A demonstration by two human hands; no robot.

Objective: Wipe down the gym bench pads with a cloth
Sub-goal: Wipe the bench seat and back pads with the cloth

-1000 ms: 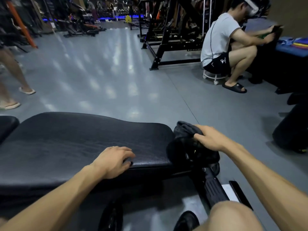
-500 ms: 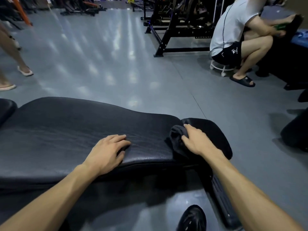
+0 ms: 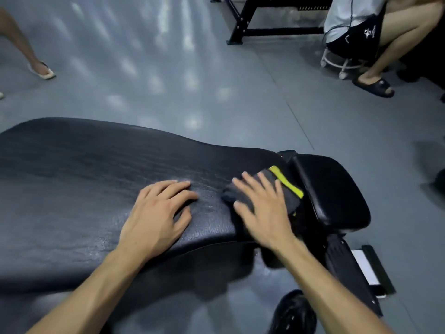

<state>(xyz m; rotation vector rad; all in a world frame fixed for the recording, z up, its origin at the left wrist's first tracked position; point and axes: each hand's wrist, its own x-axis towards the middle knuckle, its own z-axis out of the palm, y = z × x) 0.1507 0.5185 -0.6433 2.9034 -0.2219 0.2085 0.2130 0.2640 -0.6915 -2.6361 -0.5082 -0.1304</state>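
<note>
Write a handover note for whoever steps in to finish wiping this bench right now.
Left hand: flat and empty on the long pad, bracing.
Right hand: open palm pressing the dark cloth with the yellow strip onto the long pad's right end, beside the small pad.
Done: cannot tell from the surface how much is already wiped.
Left: likely sweep the long pad leftward, then check the small pad.

I can't read any words or numbers here; the only marking is a white emblem on the seated person's black shorts (image 3: pixel 361 34) (too blurred to make out).
</note>
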